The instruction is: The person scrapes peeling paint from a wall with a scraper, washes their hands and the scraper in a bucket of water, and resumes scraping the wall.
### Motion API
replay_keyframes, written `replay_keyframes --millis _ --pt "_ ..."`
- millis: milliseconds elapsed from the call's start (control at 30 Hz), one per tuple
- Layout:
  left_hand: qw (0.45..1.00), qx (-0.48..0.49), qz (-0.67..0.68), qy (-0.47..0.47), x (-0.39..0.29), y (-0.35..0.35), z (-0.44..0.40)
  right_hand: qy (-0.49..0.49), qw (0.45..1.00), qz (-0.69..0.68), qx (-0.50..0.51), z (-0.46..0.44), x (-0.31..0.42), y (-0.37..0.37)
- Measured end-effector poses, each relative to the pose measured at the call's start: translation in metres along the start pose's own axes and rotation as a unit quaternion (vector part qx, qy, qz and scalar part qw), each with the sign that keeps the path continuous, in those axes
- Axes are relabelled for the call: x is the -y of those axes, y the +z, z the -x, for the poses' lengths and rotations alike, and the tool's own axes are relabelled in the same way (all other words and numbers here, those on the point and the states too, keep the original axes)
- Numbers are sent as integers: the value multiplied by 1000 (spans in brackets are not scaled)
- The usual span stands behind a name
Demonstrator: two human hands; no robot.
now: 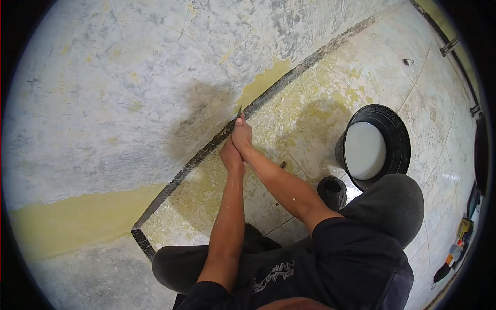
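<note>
Both hands are together at the foot of the wall, by the dark baseboard strip. My right hand is closed round a small dark pointed scraper, its tip against the wall's lower edge. Just below and touching it, my left hand is closed too; what it grips, if anything, is hidden. A patch of yellow paint shows on the wall beyond the tool. Yellow flakes lie scattered over the floor beside the strip.
A black bucket of whitish liquid stands at the right, with a small dark cylindrical container near my knee. A small dark object lies on the floor. Tools lie at the far right, and a small metallic piece higher up.
</note>
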State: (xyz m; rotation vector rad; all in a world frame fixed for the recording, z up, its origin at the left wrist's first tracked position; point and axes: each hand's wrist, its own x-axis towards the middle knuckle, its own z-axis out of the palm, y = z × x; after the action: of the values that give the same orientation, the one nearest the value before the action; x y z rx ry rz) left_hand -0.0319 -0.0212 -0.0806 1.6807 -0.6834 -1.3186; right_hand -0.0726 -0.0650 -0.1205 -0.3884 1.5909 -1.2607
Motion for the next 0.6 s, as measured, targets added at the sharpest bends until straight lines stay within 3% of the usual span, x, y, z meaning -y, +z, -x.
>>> replay_keyframes --millis 133,233,367,433,600 --pt "998 21 -27 45 -21 -10 -3 -3 997 -63 -42 -10 -13 29" --pt "998 12 -19 65 -23 6 6 -41 997 -26 -52 -14 -2 16" --pt "996 56 -20 67 -14 43 -14 -2 997 -73 -34 -38 32 -28" --pt "996 52 -69 -2 -22 50 -9 26 994 -106 -9 -38 38 -34" --pt "999 43 -20 23 -16 34 -8 -8 996 -73 -40 -27 28 -21"
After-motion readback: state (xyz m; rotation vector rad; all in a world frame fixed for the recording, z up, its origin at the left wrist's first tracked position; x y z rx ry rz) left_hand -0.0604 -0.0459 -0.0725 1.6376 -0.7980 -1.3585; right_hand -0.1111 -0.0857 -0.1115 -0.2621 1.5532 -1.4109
